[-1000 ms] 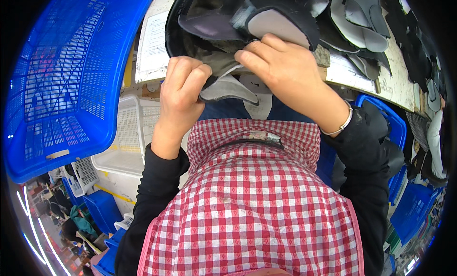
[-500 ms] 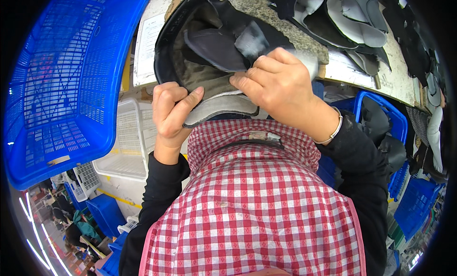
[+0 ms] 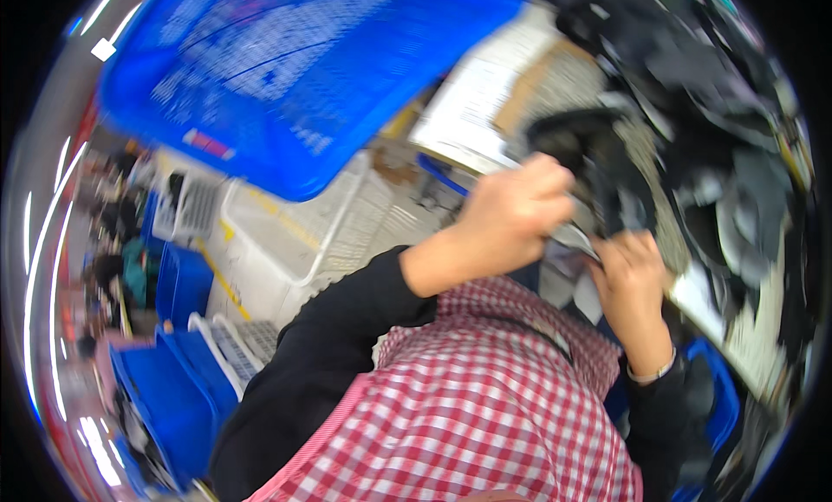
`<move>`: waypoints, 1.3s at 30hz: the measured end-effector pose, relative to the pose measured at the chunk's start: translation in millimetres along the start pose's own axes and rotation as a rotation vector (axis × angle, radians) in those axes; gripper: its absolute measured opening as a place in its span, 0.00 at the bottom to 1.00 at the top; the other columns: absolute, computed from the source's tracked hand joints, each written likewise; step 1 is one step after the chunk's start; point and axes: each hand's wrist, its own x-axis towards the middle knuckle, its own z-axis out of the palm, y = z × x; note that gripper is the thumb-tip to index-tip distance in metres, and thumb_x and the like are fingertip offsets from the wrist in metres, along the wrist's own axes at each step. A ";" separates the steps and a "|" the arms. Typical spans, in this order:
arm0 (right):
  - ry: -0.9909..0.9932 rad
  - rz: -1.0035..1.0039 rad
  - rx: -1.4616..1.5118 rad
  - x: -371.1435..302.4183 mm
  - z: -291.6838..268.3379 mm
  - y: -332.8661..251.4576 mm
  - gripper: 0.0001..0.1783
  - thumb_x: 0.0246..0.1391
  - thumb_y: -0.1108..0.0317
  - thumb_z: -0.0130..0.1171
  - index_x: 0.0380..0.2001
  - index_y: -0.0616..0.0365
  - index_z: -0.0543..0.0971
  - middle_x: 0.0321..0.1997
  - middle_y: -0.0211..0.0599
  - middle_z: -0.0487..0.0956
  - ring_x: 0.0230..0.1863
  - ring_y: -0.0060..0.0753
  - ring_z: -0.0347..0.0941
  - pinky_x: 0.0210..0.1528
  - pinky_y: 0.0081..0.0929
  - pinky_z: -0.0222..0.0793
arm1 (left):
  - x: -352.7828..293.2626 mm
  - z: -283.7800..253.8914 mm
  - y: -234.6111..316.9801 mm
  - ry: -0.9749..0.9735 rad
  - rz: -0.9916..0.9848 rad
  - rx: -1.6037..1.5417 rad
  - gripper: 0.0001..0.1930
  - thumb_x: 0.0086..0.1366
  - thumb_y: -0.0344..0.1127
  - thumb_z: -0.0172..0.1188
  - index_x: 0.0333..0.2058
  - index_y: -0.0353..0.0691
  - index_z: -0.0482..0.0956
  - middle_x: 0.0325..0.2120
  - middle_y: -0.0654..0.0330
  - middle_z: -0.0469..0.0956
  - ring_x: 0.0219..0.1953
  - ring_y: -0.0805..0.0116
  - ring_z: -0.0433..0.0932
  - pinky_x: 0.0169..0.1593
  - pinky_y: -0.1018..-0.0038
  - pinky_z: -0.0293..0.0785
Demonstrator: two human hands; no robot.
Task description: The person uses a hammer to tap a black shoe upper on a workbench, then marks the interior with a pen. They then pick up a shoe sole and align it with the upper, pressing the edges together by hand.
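Note:
A black shoe upper with a grey-brown lining [image 3: 611, 168] lies at the table's near edge, blurred by motion. My left hand [image 3: 520, 212] is closed in a pinch at its left side, the fingertips by the near edge of the upper. My right hand [image 3: 631, 281] grips the near right part of the same upper, thumb and fingers together. Between the two hands a pale lining flap [image 3: 572, 268] hangs toward my checked apron. What lies under the fingertips is hidden.
A big blue basket [image 3: 303, 177] stands left of the table. A printed sheet [image 3: 472, 99] and a brown cardboard piece [image 3: 524, 86] lie beside the upper. Dark and grey cut pieces [image 3: 750, 216] pile up at right. White crates [image 3: 277, 233] and blue bins [image 3: 165, 398] stand lower left.
The view has swung leftward, so table and hands now appear further right. The upper has turned and my left hand has risen relative to my right. Both hands stay closed at the upper.

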 end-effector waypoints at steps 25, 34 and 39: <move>0.459 0.854 0.841 58.6 20.3 67.6 0.09 0.57 0.72 0.73 0.37 0.66 0.84 0.36 0.33 0.85 0.38 0.22 0.79 0.46 0.24 0.76 | 31.2 43.2 -3.1 0.355 0.056 0.175 0.13 0.49 0.35 0.62 0.36 0.43 0.83 0.44 0.62 0.80 0.50 0.57 0.78 0.45 0.65 0.76; 0.680 0.737 1.400 52.8 67.1 60.0 0.13 0.60 0.70 0.72 0.46 0.62 0.85 0.45 0.32 0.86 0.45 0.22 0.79 0.52 0.24 0.73 | 16.4 101.2 -48.1 0.358 -0.726 -1.284 0.12 0.68 0.34 0.69 0.46 0.35 0.84 0.44 0.61 0.84 0.44 0.68 0.84 0.47 0.71 0.82; 0.668 0.742 1.518 52.8 71.9 47.0 0.12 0.60 0.71 0.70 0.46 0.62 0.86 0.47 0.34 0.87 0.45 0.22 0.80 0.55 0.24 0.74 | 6.1 136.5 -30.9 0.419 -1.167 -2.284 0.26 0.70 0.45 0.66 0.61 0.39 0.73 0.54 0.58 0.80 0.55 0.62 0.80 0.60 0.64 0.79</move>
